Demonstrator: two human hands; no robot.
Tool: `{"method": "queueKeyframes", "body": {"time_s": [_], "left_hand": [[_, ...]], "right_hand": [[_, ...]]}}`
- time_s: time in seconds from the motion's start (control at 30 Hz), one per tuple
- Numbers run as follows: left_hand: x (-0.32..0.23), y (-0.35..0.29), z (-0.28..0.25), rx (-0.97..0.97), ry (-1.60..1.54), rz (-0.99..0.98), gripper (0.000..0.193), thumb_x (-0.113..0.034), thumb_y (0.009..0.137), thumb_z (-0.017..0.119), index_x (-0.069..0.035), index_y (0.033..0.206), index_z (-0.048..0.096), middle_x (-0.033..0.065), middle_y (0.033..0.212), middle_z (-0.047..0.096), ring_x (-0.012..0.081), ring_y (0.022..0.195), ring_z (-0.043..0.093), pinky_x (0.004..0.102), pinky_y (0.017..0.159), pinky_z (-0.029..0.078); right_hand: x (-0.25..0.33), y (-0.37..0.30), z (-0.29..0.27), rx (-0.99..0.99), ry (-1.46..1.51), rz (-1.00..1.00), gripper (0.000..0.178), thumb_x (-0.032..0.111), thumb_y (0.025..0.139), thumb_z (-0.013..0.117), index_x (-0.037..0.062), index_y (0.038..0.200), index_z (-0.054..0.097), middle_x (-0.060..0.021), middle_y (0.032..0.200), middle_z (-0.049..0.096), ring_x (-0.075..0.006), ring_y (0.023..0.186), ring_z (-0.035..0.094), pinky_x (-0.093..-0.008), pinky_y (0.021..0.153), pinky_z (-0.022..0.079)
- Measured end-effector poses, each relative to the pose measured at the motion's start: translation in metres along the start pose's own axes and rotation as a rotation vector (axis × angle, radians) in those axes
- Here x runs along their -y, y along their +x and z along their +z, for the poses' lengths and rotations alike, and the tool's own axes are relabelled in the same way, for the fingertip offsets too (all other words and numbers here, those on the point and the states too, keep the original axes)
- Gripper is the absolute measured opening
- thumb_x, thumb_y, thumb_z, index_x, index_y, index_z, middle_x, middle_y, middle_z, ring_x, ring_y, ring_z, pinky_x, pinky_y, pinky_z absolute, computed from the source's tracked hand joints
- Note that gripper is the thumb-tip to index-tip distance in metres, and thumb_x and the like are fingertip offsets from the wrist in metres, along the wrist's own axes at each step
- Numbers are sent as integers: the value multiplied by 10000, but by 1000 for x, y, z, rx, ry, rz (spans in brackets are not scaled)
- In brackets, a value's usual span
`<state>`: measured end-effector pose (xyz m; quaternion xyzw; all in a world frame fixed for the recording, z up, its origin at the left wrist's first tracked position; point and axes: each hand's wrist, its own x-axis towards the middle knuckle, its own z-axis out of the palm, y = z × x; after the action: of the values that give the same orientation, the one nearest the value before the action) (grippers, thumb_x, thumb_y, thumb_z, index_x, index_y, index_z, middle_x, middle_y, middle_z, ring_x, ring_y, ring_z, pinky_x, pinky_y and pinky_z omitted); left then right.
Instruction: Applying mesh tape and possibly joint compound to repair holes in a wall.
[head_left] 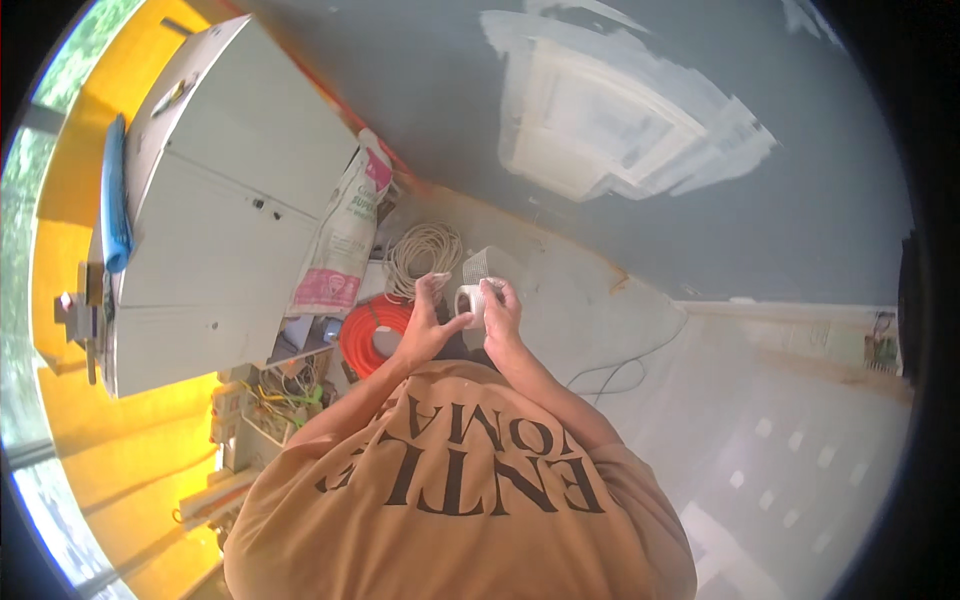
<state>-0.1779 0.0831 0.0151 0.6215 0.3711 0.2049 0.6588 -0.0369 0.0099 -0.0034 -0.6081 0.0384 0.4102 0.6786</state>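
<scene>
In front of my chest is a roll of white mesh joint tape (463,303), its round core opening facing left. A short length of the mesh strip (477,265) stands up from the roll, away from me. My right hand (503,314) grips the roll from the right, thumb and fingers pressed at the strip's base. On the other side, my left hand (428,328) has its fingers spread and pointing forward. Its thumb tip reaches the roll's lower left edge; whether it presses there is hard to see.
On the floor beyond my hands lie a coiled beige rope or cable (424,250) and an orange hose coil (372,338). A printed sack (340,235) leans by a white cabinet (225,200) on the left. The grey wall (430,90) ahead carries a white filler patch (610,110).
</scene>
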Motion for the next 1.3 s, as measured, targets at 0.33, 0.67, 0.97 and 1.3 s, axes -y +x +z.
{"method": "queueKeyframes", "body": {"time_s": [0.33, 0.67, 0.97, 1.3], "left_hand": [[-28, 44, -55, -24, -93, 45, 927, -160, 809, 913, -8, 1527, 347, 171, 1517, 442, 288, 1413, 464, 420, 1207, 370], [-59, 91, -122, 13, 154, 144, 789, -137, 786, 900, -23, 1453, 493, 145, 1423, 559, 278, 1328, 561, 418, 1136, 443], [-86, 88, -166, -24, -131, 24, 834, -64, 750, 891, -25, 1489, 507, 141, 1471, 556, 298, 1376, 543, 454, 1182, 434], [-85, 34, -175, -202, -176, 95, 900, -99, 754, 916, -31, 1532, 470, 142, 1491, 547, 273, 1337, 578, 432, 1142, 470]], "right_hand": [[30, 13, 82, 121, -6, -79, 124, 139, 1008, 709, 53, 1096, 689, 14, 942, 642, -81, 849, 576, -259, 764, 488], [28, 41, 155, 210, -83, -73, 115, 125, 1007, 706, 45, 1087, 692, 9, 953, 654, -74, 856, 571, -256, 786, 474], [71, 52, 193, 491, -261, 60, 119, 119, 975, 725, 13, 1027, 711, -24, 941, 703, -103, 874, 638, -266, 788, 512], [100, 50, 225, 941, -599, 28, 137, 125, 965, 745, -5, 1004, 726, -49, 876, 733, -110, 766, 684, -279, 674, 568]]}}
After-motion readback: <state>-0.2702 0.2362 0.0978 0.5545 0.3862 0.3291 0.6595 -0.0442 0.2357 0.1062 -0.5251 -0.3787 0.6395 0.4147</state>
